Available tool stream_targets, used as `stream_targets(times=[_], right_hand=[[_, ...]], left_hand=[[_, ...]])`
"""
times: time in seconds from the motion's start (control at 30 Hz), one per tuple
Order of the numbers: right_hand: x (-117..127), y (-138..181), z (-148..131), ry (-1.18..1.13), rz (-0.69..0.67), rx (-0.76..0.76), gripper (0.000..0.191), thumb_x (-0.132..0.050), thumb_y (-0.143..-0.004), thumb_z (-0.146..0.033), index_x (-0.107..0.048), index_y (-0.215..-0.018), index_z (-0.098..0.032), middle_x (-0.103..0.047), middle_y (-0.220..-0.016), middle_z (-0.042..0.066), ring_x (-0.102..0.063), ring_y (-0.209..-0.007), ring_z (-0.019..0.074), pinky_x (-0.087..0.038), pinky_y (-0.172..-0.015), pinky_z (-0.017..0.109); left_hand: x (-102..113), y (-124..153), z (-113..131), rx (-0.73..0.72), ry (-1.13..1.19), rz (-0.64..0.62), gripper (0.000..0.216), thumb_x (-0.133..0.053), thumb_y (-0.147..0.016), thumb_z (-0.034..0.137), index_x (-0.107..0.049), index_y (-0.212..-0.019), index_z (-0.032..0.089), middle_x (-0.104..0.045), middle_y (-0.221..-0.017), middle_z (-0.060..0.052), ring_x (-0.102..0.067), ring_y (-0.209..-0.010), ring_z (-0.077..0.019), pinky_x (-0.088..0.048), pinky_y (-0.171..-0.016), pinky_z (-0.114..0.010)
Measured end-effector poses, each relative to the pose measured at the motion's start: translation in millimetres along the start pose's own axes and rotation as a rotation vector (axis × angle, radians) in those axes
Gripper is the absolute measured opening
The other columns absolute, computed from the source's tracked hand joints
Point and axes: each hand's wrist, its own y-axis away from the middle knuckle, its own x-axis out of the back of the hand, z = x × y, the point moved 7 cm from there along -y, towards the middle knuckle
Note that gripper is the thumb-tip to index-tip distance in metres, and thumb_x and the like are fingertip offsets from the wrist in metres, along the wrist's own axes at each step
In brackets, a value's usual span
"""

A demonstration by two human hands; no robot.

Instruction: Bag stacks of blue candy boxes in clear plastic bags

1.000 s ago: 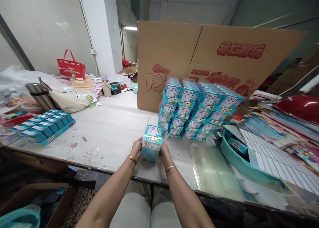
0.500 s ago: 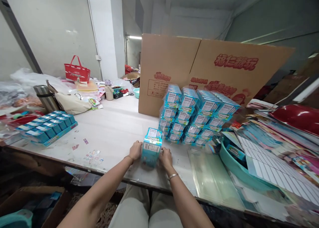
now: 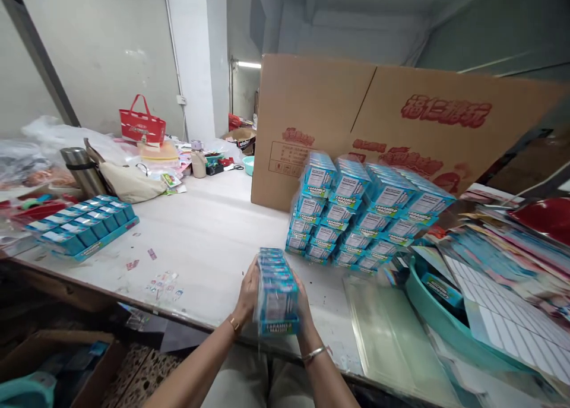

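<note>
A blue tray of small boxes (image 3: 278, 301), wrapped in clear film and marked "Caramelo Macizo", is held between both hands near the table's front edge. My left hand (image 3: 249, 289) presses its left side, and my right hand (image 3: 304, 307) grips the right side; some right fingers are hidden behind the pack. Beyond my right hand stands a stack of matching wrapped packs (image 3: 351, 218), several rows wide and high. Another tray of blue boxes (image 3: 86, 224) sits at the left end of the table.
A large cardboard box (image 3: 320, 111) rises behind the stack. To the right lie a clear plastic sheet (image 3: 387, 331), a teal basin (image 3: 418, 295) and piled printed cards (image 3: 503, 277). A steel thermos (image 3: 84, 170), a cream bag (image 3: 127, 179) and a red bag (image 3: 142, 126) stand at left.
The pack has tilted and come toward me, so its top and long row of boxes now show. Both hands have shifted along its sides. The view has turned slightly.
</note>
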Motion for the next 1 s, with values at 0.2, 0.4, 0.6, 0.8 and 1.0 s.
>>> stream_targets(times=[0.2,0.4,0.6,0.8,1.0], right_hand=[[18.5,5.2,37.8,-0.114,-0.043,-0.065,0.036,-0.063,-0.086,-0.045,-0.069,-0.11,-0.019,-0.07,-0.115,0.01,-0.063,-0.109,0.0239,-0.047,-0.096,0.039],[18.3,-40.1,44.0,-0.057,0.026,-0.031,0.043,-0.066,-0.082,-0.047,-0.063,-0.115,-0.019,-0.068,-0.112,0.007,-0.063,-0.101,0.0198,-0.049,-0.088,0.033],[15.4,-67.9,49.9,-0.075,0.007,-0.083,0.028,-0.072,-0.078,-0.044,-0.054,-0.076,-0.022,-0.06,-0.075,-0.003,-0.054,-0.068,0.0142,-0.046,-0.07,0.027],[22.1,-70.4,25.6,0.328,-0.131,0.054,0.043,-0.048,-0.092,-0.058,-0.058,-0.072,-0.021,-0.054,-0.073,0.0,-0.049,-0.072,0.0163,-0.041,-0.071,0.028],[17.1,-70.9,33.0,0.134,-0.262,-0.141,0.043,-0.063,-0.085,-0.053,-0.046,-0.061,-0.022,-0.038,-0.061,-0.004,-0.033,-0.057,0.0127,-0.03,-0.054,0.026]], left_hand=[[11.1,15.7,-4.3,-0.032,0.023,-0.029,0.051,-0.047,-0.093,0.053,-0.061,-0.128,0.019,-0.059,-0.137,-0.012,-0.052,-0.128,-0.0257,-0.038,-0.109,-0.038],[10.2,-28.6,-13.5,0.143,0.089,0.069,0.05,-0.071,-0.078,0.05,-0.068,-0.116,0.017,-0.071,-0.112,-0.01,-0.065,-0.1,-0.0224,-0.05,-0.085,-0.03],[0.2,-47.8,-24.1,0.145,0.125,0.157,0.026,-0.075,-0.073,0.041,-0.071,-0.078,0.015,-0.069,-0.074,-0.002,-0.058,-0.065,-0.0121,-0.045,-0.062,-0.024],[3.8,-48.3,-12.1,0.006,-0.057,0.134,0.02,-0.069,-0.082,0.036,-0.072,-0.08,0.016,-0.068,-0.082,-0.002,-0.058,-0.075,-0.0126,-0.044,-0.068,-0.023],[-0.3,-49.8,-19.2,0.097,0.009,0.027,0.022,-0.069,-0.081,0.038,-0.071,-0.086,0.016,-0.066,-0.079,-0.001,-0.055,-0.07,-0.0115,-0.043,-0.064,-0.022]])
